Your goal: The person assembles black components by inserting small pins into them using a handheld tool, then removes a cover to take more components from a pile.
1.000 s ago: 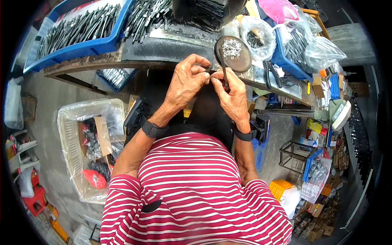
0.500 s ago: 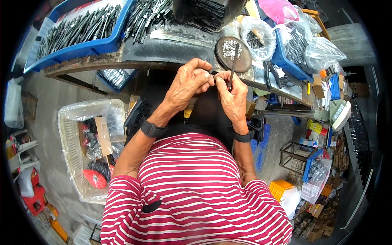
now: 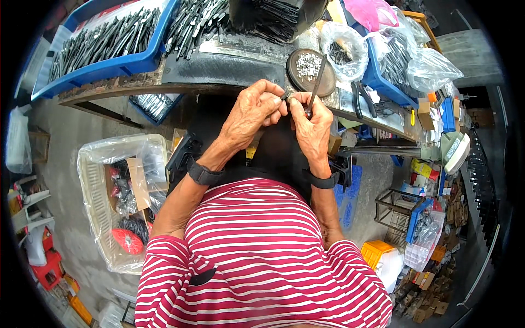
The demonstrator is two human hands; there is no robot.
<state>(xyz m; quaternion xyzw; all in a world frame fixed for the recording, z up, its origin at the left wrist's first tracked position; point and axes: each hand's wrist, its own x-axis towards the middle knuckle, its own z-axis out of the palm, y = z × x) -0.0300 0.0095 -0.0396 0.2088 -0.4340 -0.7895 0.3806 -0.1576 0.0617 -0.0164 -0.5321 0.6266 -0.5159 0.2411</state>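
- Left hand [image 3: 252, 112] pinches a small metal piece [image 3: 286, 97], fingers closed on it.
- Right hand [image 3: 310, 123] grips a thin metal rod [image 3: 316, 82] (tilted up), touching the piece, near the round dish [image 3: 328, 85].

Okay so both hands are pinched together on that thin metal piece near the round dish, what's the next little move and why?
Probably press the small part home with the left hand while the right hand steadies the thin metal piece. Both sets of fingertips already meet at its lower end, just short of the round dish of small silvery parts, so nothing else needs fetching.
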